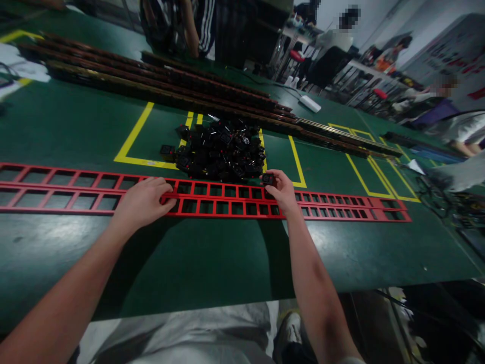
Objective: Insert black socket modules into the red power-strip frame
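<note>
Showing two bare hands over a long red frame [212, 198], laid flat across a green table [212, 263] and divided by crossbars into two rows of openings, appearing wider at the left than through most of the right half. Pinching, with the right hand [283, 193], a small black block [268, 179] between thumb and fingers at the far rail of the frame; cannot tell whether touching that rail or raised from it. Reaching over the frame farther left with the left hand [144, 199], fingers curled, thumb tip near the fingertips; cannot tell whether closed on anything.

Note, just beyond the frame and between the hands, a heap of black blocks [223, 151], jumbled and glossy, with a separate block [165, 150] near its left side, bearing a red spot. Compare, farther back, the long dark strips [151, 91], lying side by side and slanting down toward the right. Observe also the yellow tape [133, 132], outlining rectangles on the table and partly covered by the heap. See, beyond the strips, a white device [309, 103] and, across the table, a co-worker's striped sleeve [206, 25]. Find a shoe [291, 328] below the near edge.
</note>
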A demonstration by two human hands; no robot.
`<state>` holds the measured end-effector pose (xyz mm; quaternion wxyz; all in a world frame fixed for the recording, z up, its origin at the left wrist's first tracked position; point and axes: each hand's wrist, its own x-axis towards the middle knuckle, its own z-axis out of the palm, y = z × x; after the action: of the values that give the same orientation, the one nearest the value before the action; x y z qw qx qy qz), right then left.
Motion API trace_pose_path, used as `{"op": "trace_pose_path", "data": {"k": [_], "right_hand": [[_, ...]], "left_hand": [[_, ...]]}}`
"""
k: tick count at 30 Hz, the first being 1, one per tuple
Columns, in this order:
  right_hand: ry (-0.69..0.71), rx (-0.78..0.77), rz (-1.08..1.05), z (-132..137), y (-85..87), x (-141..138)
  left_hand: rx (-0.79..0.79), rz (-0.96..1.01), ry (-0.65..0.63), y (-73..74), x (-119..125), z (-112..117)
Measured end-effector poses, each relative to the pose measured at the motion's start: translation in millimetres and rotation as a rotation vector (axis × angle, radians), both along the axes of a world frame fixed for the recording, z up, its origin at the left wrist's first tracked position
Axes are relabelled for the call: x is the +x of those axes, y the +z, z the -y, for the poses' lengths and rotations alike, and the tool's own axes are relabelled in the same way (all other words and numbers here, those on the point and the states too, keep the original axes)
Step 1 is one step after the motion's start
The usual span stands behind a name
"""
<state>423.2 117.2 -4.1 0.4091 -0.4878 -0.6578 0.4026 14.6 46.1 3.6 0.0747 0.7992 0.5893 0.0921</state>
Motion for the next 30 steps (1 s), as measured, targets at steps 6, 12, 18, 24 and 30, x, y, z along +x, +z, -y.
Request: {"op": "trace_pose_path", "data": {"k": [6,12,18,24,30], "right_hand": [[-0.248,0.094,-0.076,-7.5,-4.6,2.0],[-0.419,0.213,-0.042,4.6,-3.8,21.3],[-0.434,0.176,0.091,11.1,-9.9,36.8],[-0.318,0.125,0.184,9.8,-6.6,32.0],[-0.283,0.227,0.507,19.6,5.6,21.7]], "left_hand": [[-0.006,0.009,0.001,0.5,-1.0,0.1],[-0.003,0.022,-0.017,4.5,0.5,0.7],[-0.002,0.002,-0.018,1.7,-0.9,0.7],[-0.004,-0.003,-0.012,0.3,-1.6,0.3],[-0.008,0.017,0.005,0.9,-0.8,0.2]]}}
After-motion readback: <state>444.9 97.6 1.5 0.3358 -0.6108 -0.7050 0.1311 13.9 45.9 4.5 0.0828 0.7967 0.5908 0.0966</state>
